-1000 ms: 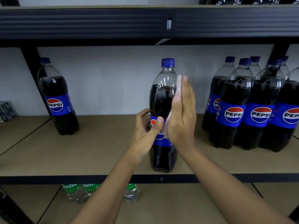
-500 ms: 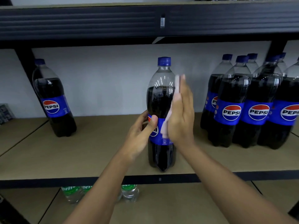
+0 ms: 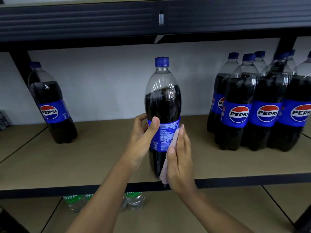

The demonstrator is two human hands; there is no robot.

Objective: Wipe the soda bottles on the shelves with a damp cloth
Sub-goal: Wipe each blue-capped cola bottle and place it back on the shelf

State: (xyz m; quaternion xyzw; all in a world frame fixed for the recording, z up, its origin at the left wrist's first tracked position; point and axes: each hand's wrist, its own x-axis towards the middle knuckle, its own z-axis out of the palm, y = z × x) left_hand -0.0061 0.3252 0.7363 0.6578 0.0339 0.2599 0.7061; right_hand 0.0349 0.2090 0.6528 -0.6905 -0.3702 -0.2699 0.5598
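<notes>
Right hand [image 3: 180, 163] lower than before, straight fingers pressing pink cloth [image 3: 165, 172] flat to the Pepsi bottle [image 3: 162, 101], left hand [image 3: 143, 137] gripping its label, bottle upright at the shelf [image 3: 84, 162] front, lone bottle [image 3: 50, 105] far left, cluster of bottles [image 3: 262, 105] right.

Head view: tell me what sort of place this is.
Probably a shop or stockroom: dark metal shelving with board shelves, a group of identical Pepsi bottles at right, and green-labelled bottles on the shelf below.
</notes>
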